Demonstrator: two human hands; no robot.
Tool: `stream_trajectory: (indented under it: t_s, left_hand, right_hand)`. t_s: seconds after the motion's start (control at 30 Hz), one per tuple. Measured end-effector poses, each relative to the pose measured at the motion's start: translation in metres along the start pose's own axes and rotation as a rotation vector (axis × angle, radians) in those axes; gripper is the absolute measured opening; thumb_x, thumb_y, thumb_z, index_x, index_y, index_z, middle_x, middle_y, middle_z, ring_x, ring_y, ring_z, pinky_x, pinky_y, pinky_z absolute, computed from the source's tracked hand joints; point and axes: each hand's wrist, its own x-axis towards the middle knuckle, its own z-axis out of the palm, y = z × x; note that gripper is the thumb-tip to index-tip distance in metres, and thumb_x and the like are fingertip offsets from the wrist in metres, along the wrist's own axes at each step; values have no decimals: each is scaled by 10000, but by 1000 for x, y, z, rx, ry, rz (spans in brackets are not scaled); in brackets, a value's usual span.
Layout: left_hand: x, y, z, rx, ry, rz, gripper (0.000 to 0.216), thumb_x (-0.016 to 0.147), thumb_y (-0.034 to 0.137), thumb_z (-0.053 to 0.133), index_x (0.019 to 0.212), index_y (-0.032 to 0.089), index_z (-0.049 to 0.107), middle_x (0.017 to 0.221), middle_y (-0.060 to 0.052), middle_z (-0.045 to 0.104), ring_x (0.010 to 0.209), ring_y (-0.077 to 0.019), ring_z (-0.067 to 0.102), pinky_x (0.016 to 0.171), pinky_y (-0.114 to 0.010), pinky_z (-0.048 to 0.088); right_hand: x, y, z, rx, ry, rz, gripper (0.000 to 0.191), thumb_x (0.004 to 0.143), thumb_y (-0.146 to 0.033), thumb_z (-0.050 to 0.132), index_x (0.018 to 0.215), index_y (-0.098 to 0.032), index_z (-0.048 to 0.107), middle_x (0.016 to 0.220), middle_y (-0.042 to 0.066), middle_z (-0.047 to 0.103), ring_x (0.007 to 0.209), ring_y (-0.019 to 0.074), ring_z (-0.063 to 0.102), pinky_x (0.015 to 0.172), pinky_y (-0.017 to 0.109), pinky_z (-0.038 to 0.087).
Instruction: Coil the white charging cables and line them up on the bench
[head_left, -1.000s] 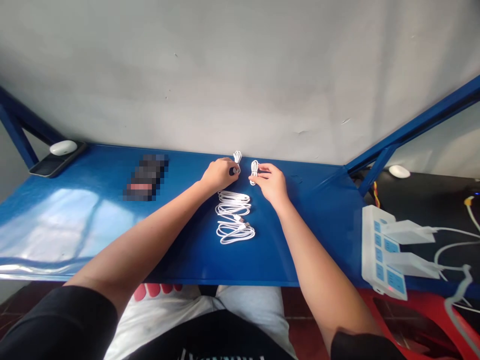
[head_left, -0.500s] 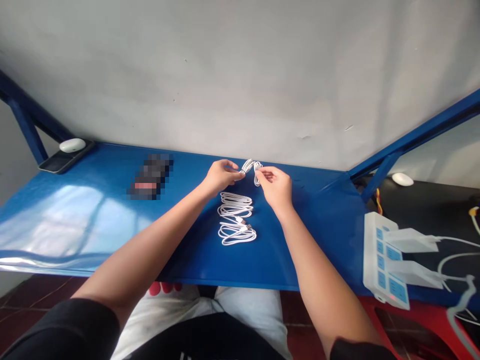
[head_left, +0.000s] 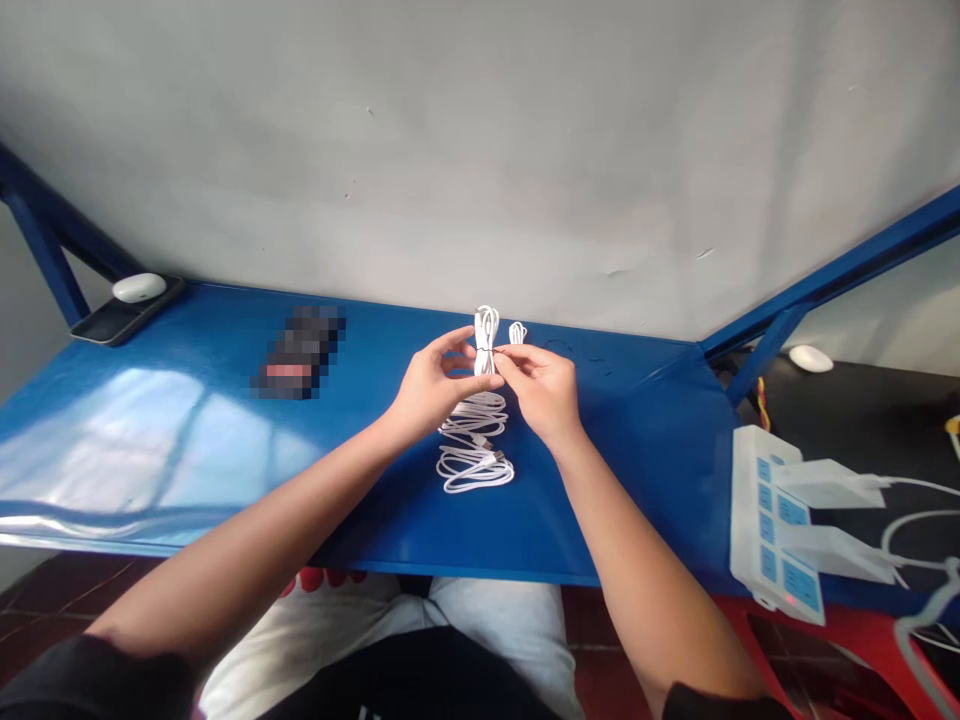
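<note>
A coiled white cable stands upright between my hands, gathered at its middle by a thin dark tie. My left hand is closed on the coil, its thumb across the lower end and its fingers at the left side. At the tie, my right hand pinches with thumb and forefinger. Just behind the right fingers lies another bundled white cable, partly hidden. Nearer to me on the blue table are two looser white cable coils, the farther one partly covered by my left hand.
Several thin dark strips lie right of my hands. A blurred dark object lies on the left, and a white rounded object rests on a dark tray. A power strip with plugged-in white adapters is at the right edge.
My left hand has raised one cable bundle upright and moved slightly right. My right hand has left the other bundle and come to the tie on the held one.
</note>
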Motion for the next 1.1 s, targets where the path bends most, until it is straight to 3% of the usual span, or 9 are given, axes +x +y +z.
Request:
stream_trajectory:
  t_s: [0.13, 0.23, 0.37, 0.5, 0.7, 0.83, 1.1]
  left_hand:
    - [-1, 1, -10, -262, -109, -159, 459, 800, 365, 807, 1194, 146, 725, 1116, -119, 722, 939, -186, 689, 853, -326, 545]
    - [-1, -1, -17, -361, -143, -215, 380, 786, 334, 824, 1112, 151, 757, 1040, -106, 741, 893, -179, 693, 846, -328, 542]
    - [-2, -3, -21, -387, -136, -173, 291, 765, 278, 841, 1023, 161, 773, 988, -69, 733, 844, -146, 674, 835, -305, 529]
    - [-4, -2, -22, -372, -204, -136, 254, 811, 289, 807, 1026, 159, 773, 967, -64, 724, 869, -144, 667, 877, -306, 515]
    - [-6, -2, -23, -332, -231, -131, 300, 808, 309, 808, 1077, 181, 773, 1023, -77, 740, 916, -171, 682, 897, -330, 522]
    - [-5, -2, -24, -196, -279, -50, 347, 826, 324, 786, 1140, 177, 769, 1078, -100, 754, 982, -203, 690, 959, -363, 513]
    - [-1, -4, -33, 59, -374, -35, 370, 847, 344, 741, 1177, 179, 765, 1152, -104, 761, 1133, -276, 682, 1044, -447, 494]
  right_hand:
    - [-5, -9, 3, -25, -68, 4, 168, 791, -355, 769, 896, -225, 790, 916, 53, 779, 840, 224, 724, 816, 394, 584]
    - [-5, -11, 3, 91, -154, 182, 219, 733, -343, 827, 897, -205, 786, 783, 29, 742, 717, 173, 670, 727, 344, 558]
    - [-2, -12, -4, 261, -329, 469, 254, 698, -355, 870, 823, -164, 758, 712, 3, 668, 643, 108, 584, 655, 270, 489]
    - [0, -14, -10, 373, -438, 567, 256, 709, -355, 869, 796, -156, 732, 766, 10, 662, 645, 93, 567, 628, 250, 456]
    - [0, -14, -13, 442, -445, 615, 264, 696, -338, 874, 786, -156, 705, 739, 2, 637, 634, 96, 552, 614, 248, 453]
    - [2, -13, -17, 402, -472, 645, 256, 692, -316, 862, 734, -147, 674, 672, -7, 591, 587, 86, 503, 551, 236, 405]
    - [5, -9, -20, 265, -353, 588, 265, 626, -290, 866, 771, -143, 700, 597, -31, 537, 546, 81, 456, 521, 247, 354]
